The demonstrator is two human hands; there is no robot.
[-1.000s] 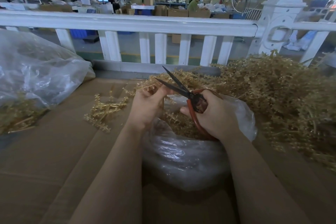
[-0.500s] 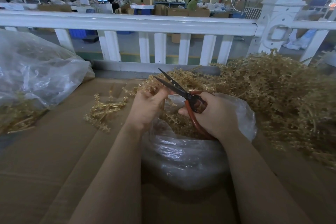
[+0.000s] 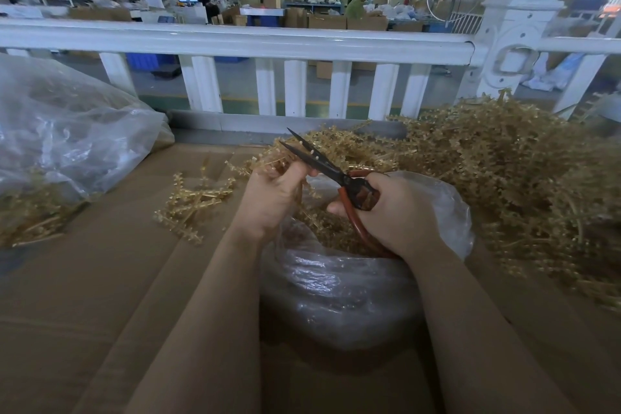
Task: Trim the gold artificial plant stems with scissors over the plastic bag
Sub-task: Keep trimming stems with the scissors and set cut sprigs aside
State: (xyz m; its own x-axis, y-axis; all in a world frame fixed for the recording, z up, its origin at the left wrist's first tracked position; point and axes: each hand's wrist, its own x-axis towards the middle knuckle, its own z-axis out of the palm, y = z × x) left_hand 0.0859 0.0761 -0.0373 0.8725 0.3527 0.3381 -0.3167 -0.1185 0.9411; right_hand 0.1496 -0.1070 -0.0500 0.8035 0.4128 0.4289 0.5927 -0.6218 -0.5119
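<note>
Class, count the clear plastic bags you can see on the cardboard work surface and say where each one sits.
2. One plastic bag sits open under the hands, holding gold trimmings. A second bag lies at the far left, partly cut off; others may be out of view.

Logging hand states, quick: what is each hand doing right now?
Left hand: pinches a gold stem.
Right hand: grips the scissors by their red handles, blades slightly apart.
</note>
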